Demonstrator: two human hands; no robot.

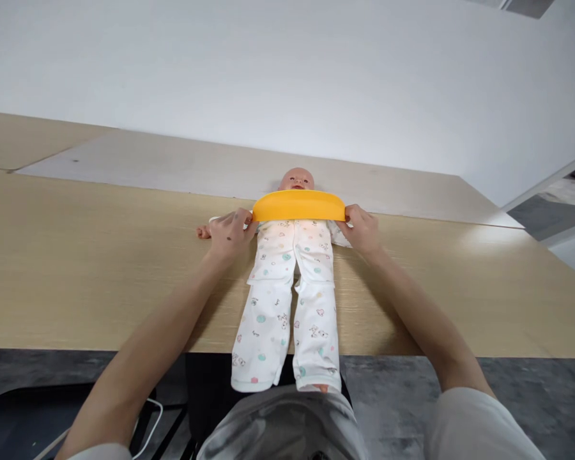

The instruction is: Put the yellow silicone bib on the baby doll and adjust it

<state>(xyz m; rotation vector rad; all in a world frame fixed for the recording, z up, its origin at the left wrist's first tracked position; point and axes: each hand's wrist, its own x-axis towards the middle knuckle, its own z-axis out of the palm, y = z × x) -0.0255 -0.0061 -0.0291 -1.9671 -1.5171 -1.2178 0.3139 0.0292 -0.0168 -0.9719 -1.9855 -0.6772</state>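
Note:
A baby doll (pixel 297 255) in white printed pyjamas lies on its back on the table, its head at the far side and its legs reaching past the near edge. Across its chest and neck stands a smooth yellow curved piece (pixel 299 206), straight along the bottom and rounded on top; its exact kind I cannot make out. My left hand (pixel 232 235) pinches the left end of this piece, beside one doll arm. At the opposite end, the fingers of my right hand (pixel 361 230) grip the corner. The doll's neck and upper chest are hidden behind the yellow piece.
The wooden table (pixel 100 268) runs wide to both sides, with a pale panel (pixel 182 163) behind it against a white wall (pixel 268 76). A dark chair (pixel 33 415) with a white cable (pixel 156 425) is at the lower left, below the table's front edge.

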